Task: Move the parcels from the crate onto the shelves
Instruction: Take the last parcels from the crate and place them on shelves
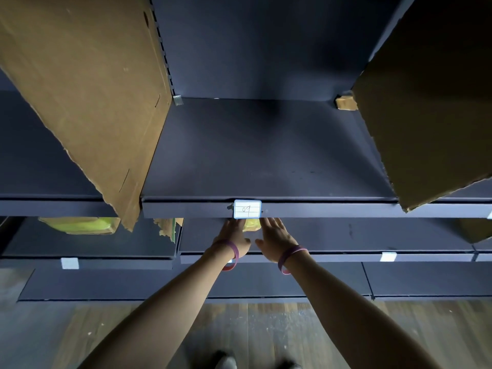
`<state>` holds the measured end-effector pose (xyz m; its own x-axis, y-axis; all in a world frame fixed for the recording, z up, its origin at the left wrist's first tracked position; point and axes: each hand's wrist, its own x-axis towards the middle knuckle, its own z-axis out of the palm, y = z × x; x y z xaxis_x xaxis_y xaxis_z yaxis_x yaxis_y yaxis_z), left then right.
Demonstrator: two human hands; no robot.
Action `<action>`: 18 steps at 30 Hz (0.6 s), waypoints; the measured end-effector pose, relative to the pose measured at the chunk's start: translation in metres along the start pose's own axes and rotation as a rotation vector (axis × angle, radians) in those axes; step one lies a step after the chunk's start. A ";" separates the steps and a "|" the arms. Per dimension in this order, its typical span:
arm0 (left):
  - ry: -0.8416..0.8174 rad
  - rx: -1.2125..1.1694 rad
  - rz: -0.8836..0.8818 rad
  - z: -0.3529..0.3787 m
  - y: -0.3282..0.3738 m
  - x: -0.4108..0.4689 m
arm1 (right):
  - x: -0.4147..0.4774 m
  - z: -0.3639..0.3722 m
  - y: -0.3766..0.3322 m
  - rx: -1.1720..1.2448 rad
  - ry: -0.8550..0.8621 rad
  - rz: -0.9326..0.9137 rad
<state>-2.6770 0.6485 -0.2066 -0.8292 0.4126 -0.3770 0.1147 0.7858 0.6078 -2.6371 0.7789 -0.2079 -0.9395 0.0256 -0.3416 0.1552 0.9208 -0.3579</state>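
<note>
Fingers [274, 225] of both hands reach under the labelled shelf [186, 210], flanking a yellow parcel [253, 225]. Left hand [234, 239] touches its 9 o'clock side; right hand [277, 242], fingers spread, at 3 o'clock.

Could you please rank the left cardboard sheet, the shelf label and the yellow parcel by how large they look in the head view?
1. Left cardboard sheet, though it is nearest the camera.
2. Shelf label.
3. Yellow parcel, mostly hidden behind the shelf edge, so unsure.
</note>
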 end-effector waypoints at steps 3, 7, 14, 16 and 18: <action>0.032 -0.017 0.032 0.004 0.002 -0.011 | -0.013 -0.002 -0.004 0.017 0.008 0.017; 0.017 -0.018 0.075 0.019 0.012 -0.031 | -0.046 -0.006 0.000 0.102 -0.005 0.093; -0.049 0.009 0.163 0.060 0.077 -0.057 | -0.116 -0.034 0.056 0.082 0.048 0.227; -0.034 0.017 0.204 0.073 0.102 -0.066 | -0.137 -0.046 0.078 0.091 0.086 0.253; -0.022 0.022 0.222 0.088 0.127 -0.079 | -0.158 -0.056 0.100 0.094 0.116 0.259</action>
<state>-2.5494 0.7559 -0.1613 -0.7703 0.5861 -0.2512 0.3049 0.6846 0.6621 -2.4906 0.8889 -0.1410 -0.8926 0.3044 -0.3326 0.4170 0.8380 -0.3521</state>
